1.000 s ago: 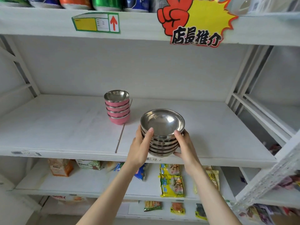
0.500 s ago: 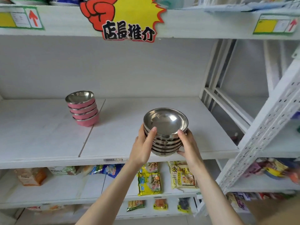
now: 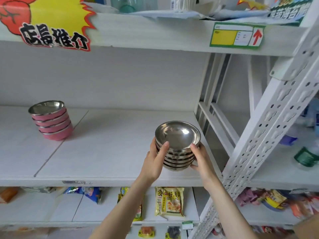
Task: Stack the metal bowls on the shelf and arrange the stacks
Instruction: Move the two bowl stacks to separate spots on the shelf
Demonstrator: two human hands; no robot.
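A stack of several plain steel bowls is at the right end of the white shelf; I cannot tell whether it rests on the board. My left hand grips its left side, thumb up against the top rim. On the stack's right side my right hand holds it, fingers curled under the lowest bowl. A second stack of pink-sided metal bowls stands at the shelf's left, apart from both hands.
A white perforated upright slants close to the right of the steel stack. A shelf edge with a yellow-and-red sign runs overhead. Snack packets lie on the shelf below. A neighbouring rack at right holds a green lid.
Both hands have carried the steel stack rightward along the shelf, toward its right end. The pink stack stays put and now lies far to the left in view.
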